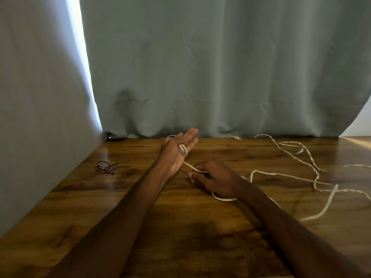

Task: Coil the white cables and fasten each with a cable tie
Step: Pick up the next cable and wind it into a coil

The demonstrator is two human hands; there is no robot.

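Note:
My left hand (pixel 177 149) is stretched forward over the table, palm up, fingers straight. A few turns of white cable (pixel 183 149) are wound round its palm. From there the cable runs back to my right hand (pixel 212 178), which pinches it between thumb and fingers just above the wooden table (pixel 140 217). Behind my right hand the same white cable (pixel 281 174) trails loose across the table to the right. A second, twisted white cable (pixel 291 151) lies tangled at the back right.
Dark thin ties (pixel 108 167) lie on the table at the left. A grey-green curtain (pixel 200 77) hangs along the table's far edge, and a pale wall (pixel 40 117) closes the left side.

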